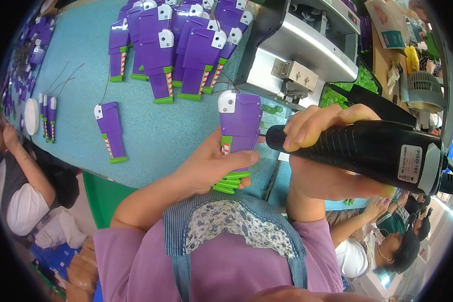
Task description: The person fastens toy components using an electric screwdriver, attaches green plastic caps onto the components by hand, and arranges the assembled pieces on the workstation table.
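Observation:
A purple plastic toy leg (240, 118) with a white joint piece and a green end is held in my left hand (219, 163), whose thumb presses across its lower part. Several bright green ends stick out below that hand, apparently from more legs stacked in the grip. My right hand (332, 136) is wrapped around a black electric screwdriver (352, 143). The tool lies roughly level, its thin bit meeting the right edge of the purple leg. Whether the bit sits in a screw is too small to tell.
A heap of purple legs (156, 45) lies at the far middle of the blue table (70, 126); one leg (111, 132) lies apart at left. A metal machine (299, 55) stands far right, beside green parts (360, 80). Co-workers sit at both sides.

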